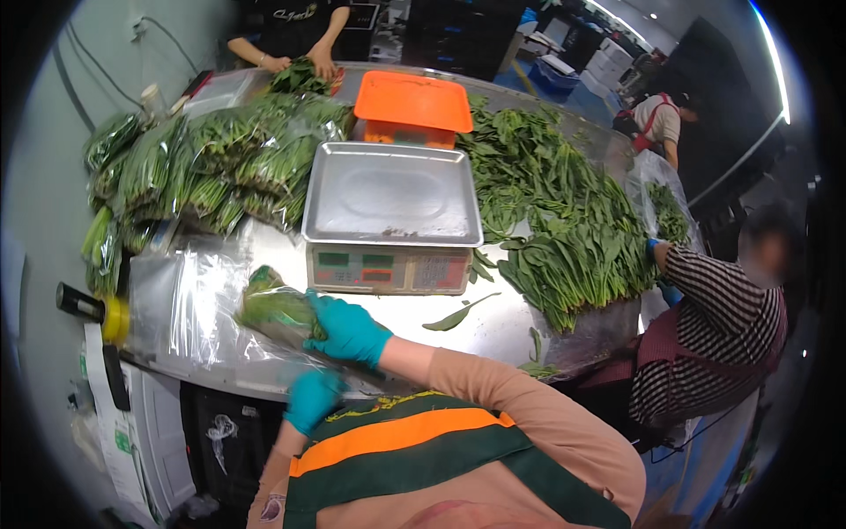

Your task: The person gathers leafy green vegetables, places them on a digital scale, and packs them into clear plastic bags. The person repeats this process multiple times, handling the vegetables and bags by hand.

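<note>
My right hand (351,328), in a teal glove, grips a bunch of leafy greens in a clear plastic bag (274,305). The bag lies tilted above the table's front edge, left of a digital scale (393,228) with a steel pan. Closer to my body, my left hand (314,399) is gloved too and blurred by motion. It is just below the near end of the bag; whether its fingers hold the plastic cannot be made out. A stack of flat clear bags (198,311) spreads over the table under and beside the bunch.
Bagged greens (218,159) are heaped at the left. Loose leafy greens (568,218) cover the right side, and a single leaf (456,317) lies before the scale. Behind stands an orange scale (414,102). Co-workers stand at the far side (291,40) and right (700,330).
</note>
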A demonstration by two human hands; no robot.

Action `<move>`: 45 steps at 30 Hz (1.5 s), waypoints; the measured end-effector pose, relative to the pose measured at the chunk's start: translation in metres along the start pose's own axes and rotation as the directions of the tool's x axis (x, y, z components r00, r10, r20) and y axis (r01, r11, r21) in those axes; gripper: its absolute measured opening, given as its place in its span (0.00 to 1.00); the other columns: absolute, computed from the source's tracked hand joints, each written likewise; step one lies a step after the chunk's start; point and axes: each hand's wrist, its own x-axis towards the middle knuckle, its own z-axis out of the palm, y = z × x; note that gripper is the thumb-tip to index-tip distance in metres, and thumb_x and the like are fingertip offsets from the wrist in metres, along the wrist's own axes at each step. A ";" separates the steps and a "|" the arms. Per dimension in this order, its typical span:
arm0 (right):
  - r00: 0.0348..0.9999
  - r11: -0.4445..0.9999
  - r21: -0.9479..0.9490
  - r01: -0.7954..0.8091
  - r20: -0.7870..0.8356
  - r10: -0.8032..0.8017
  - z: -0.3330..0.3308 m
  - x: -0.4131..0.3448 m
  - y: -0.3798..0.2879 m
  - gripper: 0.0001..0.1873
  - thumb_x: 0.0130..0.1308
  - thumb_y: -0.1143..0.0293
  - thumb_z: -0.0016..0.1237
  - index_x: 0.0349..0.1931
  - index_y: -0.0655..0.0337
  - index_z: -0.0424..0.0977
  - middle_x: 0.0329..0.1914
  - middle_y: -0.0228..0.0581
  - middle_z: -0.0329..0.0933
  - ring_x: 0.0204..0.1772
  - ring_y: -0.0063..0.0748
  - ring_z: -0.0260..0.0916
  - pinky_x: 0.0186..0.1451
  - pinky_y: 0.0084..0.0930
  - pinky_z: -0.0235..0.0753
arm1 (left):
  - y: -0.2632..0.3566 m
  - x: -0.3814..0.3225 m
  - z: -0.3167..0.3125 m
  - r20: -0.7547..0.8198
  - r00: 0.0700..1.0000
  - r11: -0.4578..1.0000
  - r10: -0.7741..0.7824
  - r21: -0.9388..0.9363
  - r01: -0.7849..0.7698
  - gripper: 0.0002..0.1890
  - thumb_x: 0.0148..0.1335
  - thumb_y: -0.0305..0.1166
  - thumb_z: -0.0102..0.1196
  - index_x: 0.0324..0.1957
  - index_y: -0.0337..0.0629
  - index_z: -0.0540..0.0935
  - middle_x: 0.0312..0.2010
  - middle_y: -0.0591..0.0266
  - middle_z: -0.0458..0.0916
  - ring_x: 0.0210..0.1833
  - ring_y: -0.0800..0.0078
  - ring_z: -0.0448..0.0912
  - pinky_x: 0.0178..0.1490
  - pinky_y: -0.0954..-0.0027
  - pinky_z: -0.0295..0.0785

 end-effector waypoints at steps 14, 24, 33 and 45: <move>0.943 0.941 -0.134 0.311 -0.075 -0.323 -0.003 -0.014 -0.022 0.31 0.63 0.63 0.47 0.65 0.62 0.56 0.63 0.58 0.61 0.43 0.55 0.74 0.44 0.43 0.76 | 0.053 0.017 0.024 0.457 0.889 0.981 -0.015 -0.164 0.101 0.13 0.65 0.35 0.49 0.47 0.40 0.81 0.35 0.54 0.84 0.37 0.63 0.82 0.43 0.60 0.76; 0.963 0.964 0.037 0.265 -0.061 -0.262 0.001 0.002 -0.015 0.36 0.62 0.59 0.49 0.67 0.63 0.52 0.63 0.64 0.60 0.58 0.57 0.68 0.61 0.39 0.67 | 0.061 0.041 0.038 0.477 0.856 0.916 0.198 -0.401 0.011 0.14 0.67 0.34 0.47 0.49 0.40 0.80 0.39 0.56 0.83 0.39 0.65 0.81 0.47 0.61 0.75; 0.987 0.989 0.141 0.038 0.147 -0.059 -0.079 -0.060 0.005 0.26 0.59 0.64 0.50 0.59 0.54 0.70 0.51 0.47 0.76 0.46 0.46 0.76 0.52 0.34 0.74 | 0.139 0.056 -0.141 0.265 0.921 0.775 0.285 -0.629 -0.060 0.17 0.67 0.40 0.49 0.49 0.40 0.82 0.42 0.56 0.84 0.42 0.66 0.81 0.50 0.69 0.73; 0.932 0.950 0.223 0.219 -0.337 -0.136 -0.144 -0.100 -0.043 0.09 0.65 0.67 0.46 0.43 0.54 0.77 0.38 0.46 0.78 0.41 0.52 0.75 0.44 0.36 0.76 | 0.140 0.055 -0.172 0.119 0.973 0.350 0.198 -0.936 0.043 0.24 0.69 0.45 0.46 0.39 0.27 0.82 0.35 0.46 0.84 0.38 0.59 0.83 0.47 0.63 0.76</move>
